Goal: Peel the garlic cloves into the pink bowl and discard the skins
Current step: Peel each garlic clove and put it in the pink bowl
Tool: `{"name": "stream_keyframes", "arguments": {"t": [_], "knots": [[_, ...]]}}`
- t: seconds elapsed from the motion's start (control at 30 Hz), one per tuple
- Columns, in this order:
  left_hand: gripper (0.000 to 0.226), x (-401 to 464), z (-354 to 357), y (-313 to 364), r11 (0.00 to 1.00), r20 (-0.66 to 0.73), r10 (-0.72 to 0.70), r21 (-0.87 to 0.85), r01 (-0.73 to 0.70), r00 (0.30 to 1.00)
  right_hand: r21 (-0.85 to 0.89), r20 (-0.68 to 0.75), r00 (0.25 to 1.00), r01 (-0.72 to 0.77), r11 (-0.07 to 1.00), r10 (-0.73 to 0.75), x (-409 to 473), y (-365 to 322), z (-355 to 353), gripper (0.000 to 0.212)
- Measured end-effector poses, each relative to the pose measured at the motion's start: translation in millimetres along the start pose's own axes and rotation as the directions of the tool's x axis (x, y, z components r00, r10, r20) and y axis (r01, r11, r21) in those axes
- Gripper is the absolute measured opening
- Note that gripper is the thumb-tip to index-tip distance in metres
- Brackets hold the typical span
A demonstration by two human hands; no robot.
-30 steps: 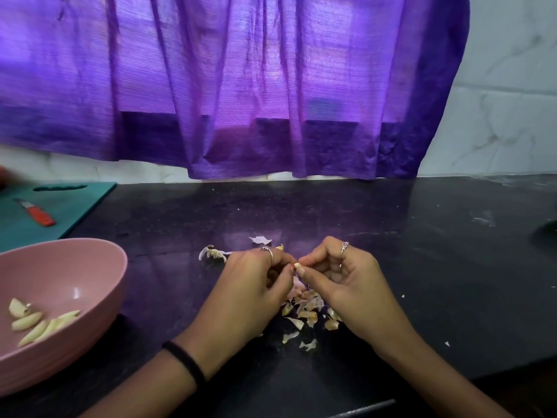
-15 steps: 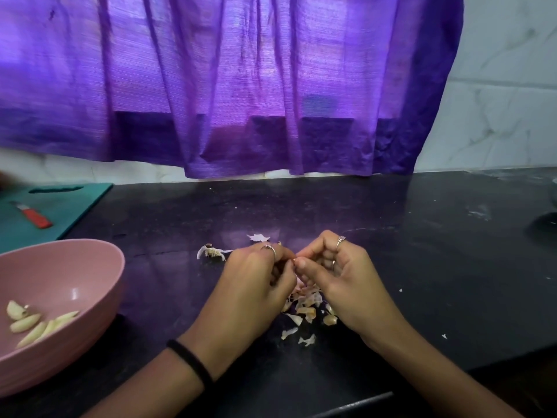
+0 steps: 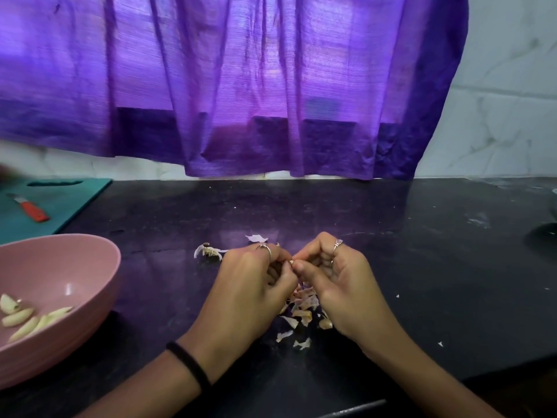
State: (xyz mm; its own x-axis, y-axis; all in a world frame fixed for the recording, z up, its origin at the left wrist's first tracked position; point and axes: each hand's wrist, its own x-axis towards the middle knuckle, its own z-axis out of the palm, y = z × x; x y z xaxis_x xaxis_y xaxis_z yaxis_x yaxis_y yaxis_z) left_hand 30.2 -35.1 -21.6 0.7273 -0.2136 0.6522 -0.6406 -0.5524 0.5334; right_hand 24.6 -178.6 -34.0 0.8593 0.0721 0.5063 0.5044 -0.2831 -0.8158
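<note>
1. The left hand (image 3: 250, 285) and right hand (image 3: 337, 282) are meeting fingertip to fingertip over the black counter (image 3: 391, 236), near its front middle.
2. Both hands are curling their fingers inward, and between the thumbs and forefingers they are pinching a garlic clove (image 3: 291, 262); only a small pale bit of it is showing, so how much skin is on it cannot be told.
3. The left hand is wearing a ring on one finger and a black band (image 3: 190, 365) on the wrist; the right hand is wearing a ring too.
4. A heap of skins (image 3: 301, 312) is lying on the counter right under and between the two hands, with a few scraps spreading toward the front edge.
5. A garlic stub (image 3: 208, 251) with papery skin is lying just left of the left hand, and a single pale skin flake (image 3: 256, 237) is lying just behind the left knuckles.
6. The pink bowl (image 3: 75, 260) is sitting at the left, well apart from the hands, partly cut off by the frame edge.
7. Peeled cloves (image 3: 27, 318) are lying in the bowl's bottom.
8. Behind the bowl a teal board (image 3: 66, 200) is lying on the counter, carrying a knife (image 3: 30, 208) with an orange handle.
9. A purple curtain (image 3: 241, 86) is hanging over the white tiled wall behind the counter.
</note>
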Motion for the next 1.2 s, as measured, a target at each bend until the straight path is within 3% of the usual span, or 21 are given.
{"name": "stream_keyframes", "arguments": {"t": [0.2, 0.7, 0.9, 1.2], "knots": [[0.015, -2, -2, 2, 0.986, 0.031, -0.097, -0.135, 0.1, 0.995, -0.124, 0.037, 0.989, 0.15, 0.981, -0.146, 0, 0, -2, 0.01], [0.015, -4, -1, 1, 0.975, 0.072, -0.135, -0.168, 0.145, 0.988, -0.185, 0.099, 0.978, 0.202, 0.962, -0.186, 1, 5, -8, 0.004], [0.016, -4, -2, 2, 0.97, 0.087, -0.14, -0.186, 0.154, 0.986, -0.116, 0.113, 0.987, 0.13, 0.985, -0.117, 1, 6, -10, 0.007], [0.016, -5, -1, -5, 0.973, 0.133, -0.127, -0.178, 0.15, 0.983, 0.096, 0.187, 0.979, -0.102, 0.99, 0.083, 0, -2, -14, 0.011]]}}
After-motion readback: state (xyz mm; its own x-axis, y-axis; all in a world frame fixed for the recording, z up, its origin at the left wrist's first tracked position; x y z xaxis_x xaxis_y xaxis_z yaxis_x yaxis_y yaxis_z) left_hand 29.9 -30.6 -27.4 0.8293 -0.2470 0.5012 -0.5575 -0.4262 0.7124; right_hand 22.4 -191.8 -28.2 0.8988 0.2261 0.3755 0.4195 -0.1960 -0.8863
